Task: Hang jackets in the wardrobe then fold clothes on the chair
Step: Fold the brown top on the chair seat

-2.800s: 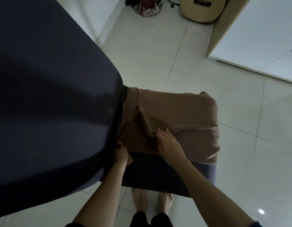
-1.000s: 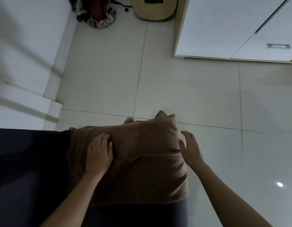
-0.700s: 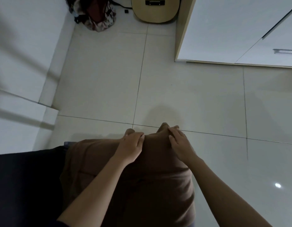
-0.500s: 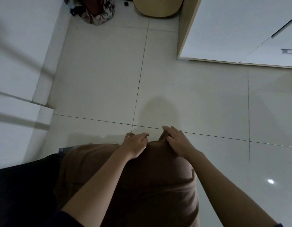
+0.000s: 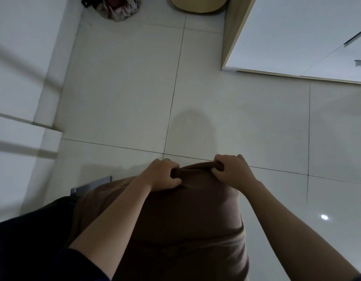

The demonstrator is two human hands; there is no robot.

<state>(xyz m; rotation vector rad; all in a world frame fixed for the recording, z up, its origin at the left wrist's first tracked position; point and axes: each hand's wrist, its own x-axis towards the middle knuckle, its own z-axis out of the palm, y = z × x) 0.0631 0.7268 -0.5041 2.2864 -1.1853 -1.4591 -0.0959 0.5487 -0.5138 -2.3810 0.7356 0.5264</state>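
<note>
— How did the cloth look?

— It was a plain brown garment (image 5: 175, 230) of soft, smooth fabric, with no print that I could see. It lay on the dark chair (image 5: 23, 240), at the bottom middle of the view. Its right side reached the edge of the seat, above the floor tiles (image 5: 246, 118).

— And the hands?

— The left hand (image 5: 163, 176) and the right hand (image 5: 233, 171) were both at the far edge of the garment, near each other. Each had its fingers curled and gripped the fabric, so the edge between them was bunched into a thick roll.

— Was it folded?

— One crease ran across it, closer to the person. How many layers it had, I could not tell.

— What else was there?

— A white wardrobe (image 5: 297, 37) at the upper right, and at the top the bottom of a guitar (image 5: 196, 5) beside a patterned bag (image 5: 116, 8).
</note>
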